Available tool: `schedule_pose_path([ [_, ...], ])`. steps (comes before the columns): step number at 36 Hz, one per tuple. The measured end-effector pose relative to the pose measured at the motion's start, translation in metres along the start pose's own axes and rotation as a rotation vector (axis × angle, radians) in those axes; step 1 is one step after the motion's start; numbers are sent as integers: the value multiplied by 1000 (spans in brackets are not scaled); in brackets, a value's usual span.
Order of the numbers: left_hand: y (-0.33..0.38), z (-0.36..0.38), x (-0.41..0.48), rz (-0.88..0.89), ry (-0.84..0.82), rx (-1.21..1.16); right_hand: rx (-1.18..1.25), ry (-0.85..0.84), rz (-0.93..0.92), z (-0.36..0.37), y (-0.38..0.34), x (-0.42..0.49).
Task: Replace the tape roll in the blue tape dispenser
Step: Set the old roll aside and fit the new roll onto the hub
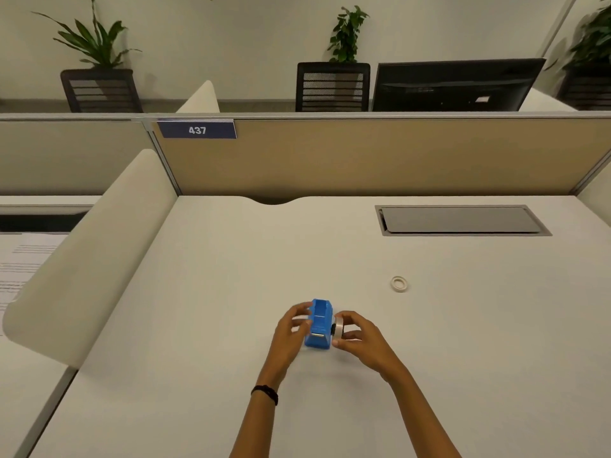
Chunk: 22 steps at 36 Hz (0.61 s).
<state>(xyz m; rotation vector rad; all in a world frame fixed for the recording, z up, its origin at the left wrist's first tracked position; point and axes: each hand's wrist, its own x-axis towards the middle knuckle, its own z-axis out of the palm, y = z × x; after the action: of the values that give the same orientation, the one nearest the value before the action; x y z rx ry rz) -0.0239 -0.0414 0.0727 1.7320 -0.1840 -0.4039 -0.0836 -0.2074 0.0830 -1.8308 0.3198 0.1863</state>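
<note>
Meanwhile, under sign "437" [197, 129], left hand [292, 328] grips dispenser [319, 323]; right hand [358, 337] pinches tape roll [338, 329].

An open-plan office — a white desk [231, 276] fenced by a tan cubicle partition [380, 157] bearing a numbered plate [197, 129], with mesh chairs [332, 87], a monitor [453, 85] and potted plants [347, 34] beyond.

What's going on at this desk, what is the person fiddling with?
A person is working on a small blue plastic tape dispenser on the white desk. The left hand steadies its side, while the right hand holds a clear tape roll right beside it, not seated inside. A small white ring, maybe a spent core, lies apart on the desk.
</note>
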Motion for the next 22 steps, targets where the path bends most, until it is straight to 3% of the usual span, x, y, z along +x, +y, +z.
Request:
schedule_pose_path([
  [5,-6,-21,29,-49,-369,317,-40,20,35,-3,0,5],
  [9,-14,-22,42,-97,-543,498,-54,14,82,-5,3,6],
  [12,-23,-19,45,-67,-560,542,-60,14,115,-5,9,6],
  [17,-28,-16,50,13,-451,535,-44,24,160,-4,22,3],
  [22,-34,-22,60,31,-476,566,-18,54,172,-6,30,1],
])
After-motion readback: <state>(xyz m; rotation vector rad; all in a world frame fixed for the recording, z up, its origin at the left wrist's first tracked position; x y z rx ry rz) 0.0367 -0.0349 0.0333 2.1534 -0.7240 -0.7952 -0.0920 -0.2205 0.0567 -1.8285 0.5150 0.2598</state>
